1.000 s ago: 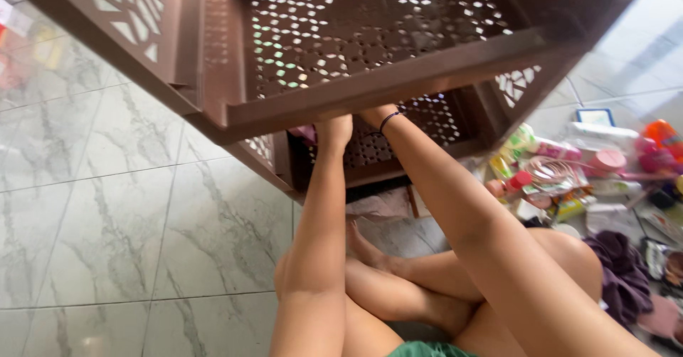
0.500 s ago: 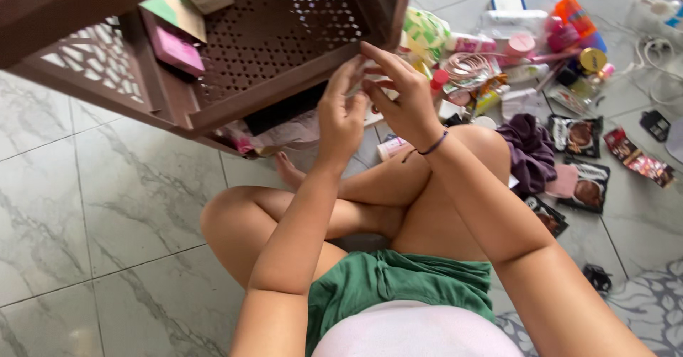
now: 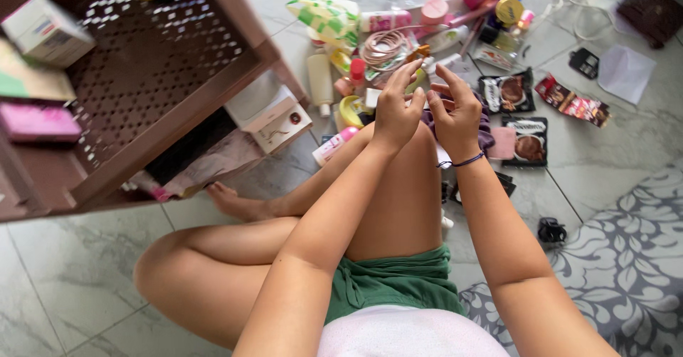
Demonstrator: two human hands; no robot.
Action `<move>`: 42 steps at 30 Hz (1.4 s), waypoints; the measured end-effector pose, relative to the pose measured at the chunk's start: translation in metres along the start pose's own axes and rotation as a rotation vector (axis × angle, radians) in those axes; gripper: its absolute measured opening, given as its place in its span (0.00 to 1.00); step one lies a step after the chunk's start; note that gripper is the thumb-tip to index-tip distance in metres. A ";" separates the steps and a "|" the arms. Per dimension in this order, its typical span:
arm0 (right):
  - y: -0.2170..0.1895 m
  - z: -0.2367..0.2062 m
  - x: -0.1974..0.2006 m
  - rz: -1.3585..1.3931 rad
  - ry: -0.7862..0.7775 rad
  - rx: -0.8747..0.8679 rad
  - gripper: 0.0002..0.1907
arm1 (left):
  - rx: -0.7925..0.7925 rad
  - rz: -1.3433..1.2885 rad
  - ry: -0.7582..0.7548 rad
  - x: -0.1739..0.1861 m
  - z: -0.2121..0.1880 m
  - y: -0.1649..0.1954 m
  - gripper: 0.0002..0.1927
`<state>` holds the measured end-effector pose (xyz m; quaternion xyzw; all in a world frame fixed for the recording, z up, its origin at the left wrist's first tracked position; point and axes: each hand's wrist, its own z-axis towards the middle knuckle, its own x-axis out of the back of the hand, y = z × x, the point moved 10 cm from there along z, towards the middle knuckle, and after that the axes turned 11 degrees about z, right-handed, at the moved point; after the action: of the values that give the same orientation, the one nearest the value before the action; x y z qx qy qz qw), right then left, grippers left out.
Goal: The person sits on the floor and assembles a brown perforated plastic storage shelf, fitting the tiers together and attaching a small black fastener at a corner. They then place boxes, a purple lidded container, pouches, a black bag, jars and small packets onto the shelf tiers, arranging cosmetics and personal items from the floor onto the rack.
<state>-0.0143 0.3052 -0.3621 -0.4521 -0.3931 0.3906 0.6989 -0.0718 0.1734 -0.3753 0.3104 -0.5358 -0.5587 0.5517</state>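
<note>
Your left hand [image 3: 395, 112] and right hand [image 3: 455, 115] met above your knee, fingers pinching a small pale item [image 3: 420, 80] between them, barely visible. A slip could have dropped it among the clutter [image 3: 427, 30] on the floor [image 3: 85, 257].

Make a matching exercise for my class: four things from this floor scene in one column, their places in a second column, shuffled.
Things:
1 pink flat box
2 black hair claw
3 green checked pouch
4 coiled pink cord

Places:
A on the floor tiles, beside the patterned mat
B beyond the hands, just right of the pouch
C on the brown shelf
D at the far left of the clutter

Pairs: 1-C, 2-A, 3-D, 4-B
</note>
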 end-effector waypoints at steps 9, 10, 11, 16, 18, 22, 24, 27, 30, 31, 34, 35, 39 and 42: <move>0.041 -0.022 0.058 0.091 0.173 -0.132 0.24 | -0.081 0.174 -0.130 -0.091 0.005 0.000 0.24; 0.046 -0.025 0.065 0.091 0.179 -0.137 0.23 | -0.027 0.134 -0.162 -0.098 0.005 -0.008 0.24; 0.052 -0.026 0.073 0.092 0.184 -0.136 0.24 | 0.023 0.095 -0.190 -0.103 0.007 -0.017 0.24; 0.105 -0.045 0.127 -0.111 0.265 -0.251 0.24 | 0.097 0.270 -0.196 -0.100 0.007 -0.053 0.24; 0.127 -0.061 0.138 -0.273 0.244 -0.334 0.25 | 0.025 0.381 -0.174 -0.100 0.007 -0.053 0.23; 0.146 -0.078 0.127 -0.218 0.170 -0.330 0.26 | 0.017 0.453 -0.330 -0.123 0.010 -0.055 0.26; 0.150 -0.077 0.125 -0.225 0.169 -0.369 0.26 | 0.089 0.509 -0.439 -0.130 0.012 -0.061 0.27; 0.145 -0.063 0.127 -0.288 0.201 -0.396 0.26 | 0.103 0.783 -0.617 -0.133 0.007 -0.071 0.41; 0.106 -0.036 0.093 -0.463 -0.045 -0.063 0.36 | 0.335 0.946 -0.924 -0.134 -0.023 -0.107 0.36; 0.113 -0.032 0.083 -0.437 -0.120 -0.139 0.36 | 0.326 0.935 -0.928 -0.136 -0.025 -0.109 0.28; 0.138 -0.022 0.081 -0.366 -0.083 -0.353 0.31 | 0.286 0.927 -0.893 -0.141 -0.025 -0.115 0.15; 0.147 -0.014 0.101 -0.353 0.096 -0.419 0.27 | 0.271 0.933 -0.855 -0.140 -0.022 -0.115 0.14; 0.138 0.015 0.133 -0.780 0.213 -0.107 0.28 | 0.279 0.974 -0.741 -0.132 -0.016 -0.113 0.14; 0.163 0.021 0.136 -0.846 0.099 -0.191 0.29 | 0.280 0.961 -0.653 -0.128 -0.010 -0.105 0.13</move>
<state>-0.0114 0.4816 -0.4826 -0.3320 -0.5440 0.0095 0.7705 -0.0666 0.2735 -0.5079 -0.0849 -0.8266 -0.2371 0.5034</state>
